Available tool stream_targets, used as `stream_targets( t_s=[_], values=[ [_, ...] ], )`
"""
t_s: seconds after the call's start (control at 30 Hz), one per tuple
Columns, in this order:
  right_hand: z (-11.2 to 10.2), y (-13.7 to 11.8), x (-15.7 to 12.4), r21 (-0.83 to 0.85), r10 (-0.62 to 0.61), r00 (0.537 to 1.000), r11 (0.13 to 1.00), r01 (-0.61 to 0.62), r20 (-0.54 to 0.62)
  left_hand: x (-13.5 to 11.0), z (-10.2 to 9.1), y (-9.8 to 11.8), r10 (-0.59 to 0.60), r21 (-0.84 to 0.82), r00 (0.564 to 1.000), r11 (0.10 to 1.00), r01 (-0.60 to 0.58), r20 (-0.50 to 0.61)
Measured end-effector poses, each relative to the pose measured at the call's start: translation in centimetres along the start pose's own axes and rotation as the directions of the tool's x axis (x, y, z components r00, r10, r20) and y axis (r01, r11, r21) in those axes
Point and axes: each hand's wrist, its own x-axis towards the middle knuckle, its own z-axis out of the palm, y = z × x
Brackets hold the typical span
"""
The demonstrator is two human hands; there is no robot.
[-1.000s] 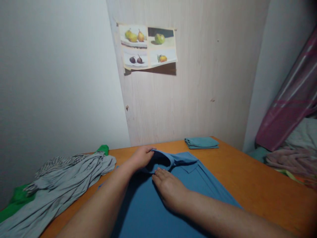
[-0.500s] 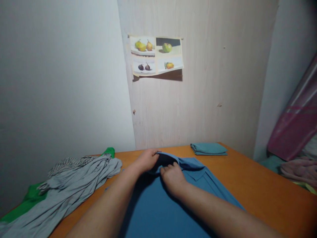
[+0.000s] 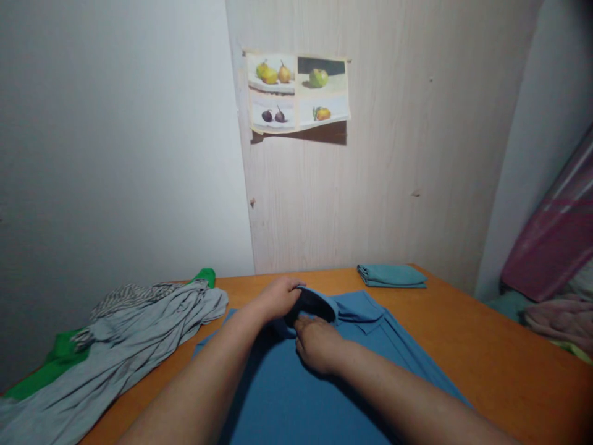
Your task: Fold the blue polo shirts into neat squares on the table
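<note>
A blue collared shirt (image 3: 287, 402) lies spread on the orange table, its neck toward the far side. My left hand (image 3: 280, 299) is closed on the left side of the raised collar, thumb and fingers pinching the fabric. The dark inside of the neck opening (image 3: 314, 305) shows between my hands. Just below it, my right hand (image 3: 319, 345) has its fingers bent over the front edge of the collar; the thumb is partly hidden. One collar point (image 3: 368, 324) lies flat to the right of this hand.
Crumpled grey clothing (image 3: 139, 352) with green fabric (image 3: 39, 374) beneath it lies at the left of the table (image 3: 467, 334). Near the back edge rests a folded teal cloth (image 3: 393, 276). A fruit print (image 3: 296, 93) hangs on the wall. Pink fabric (image 3: 560, 321) lies at far right.
My right hand has shifted slightly left and down along the collar's front edge. My left hand still grips the collar, and the view has tilted slightly.
</note>
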Motion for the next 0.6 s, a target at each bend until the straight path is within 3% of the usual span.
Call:
stream_targets(
  t_s=[0.1, 0.3, 0.47, 0.6],
  values=[
    [0.6, 0.0, 0.1, 0.044, 0.004, 0.998, 0.999, -0.007, 0.066, -0.3, -0.2, 0.2, 0.004, -0.001, 1.0, 1.0, -0.004, 0.028],
    [0.1, -0.8, -2.1, 0.035, -0.024, 0.997, 0.999, 0.022, 0.077, -0.8, -0.1, 0.4, 0.014, 0.002, 0.998, 1.0, -0.015, 0.056],
    [-3.4, -0.8, -5.7, 0.112, -0.066, 0.996, 0.992, 0.059, 0.058, -2.9, 0.0, 0.9, 0.041, -0.061, 0.992, 0.998, -0.034, 0.118],
    [-7.2, 0.6, -8.2, 0.281, -0.037, 0.995, 0.96, 0.009, 0.096, -5.4, -0.2, 1.5, 0.08, -0.177, 0.955, 0.984, -0.03, 0.287]
  ],
)
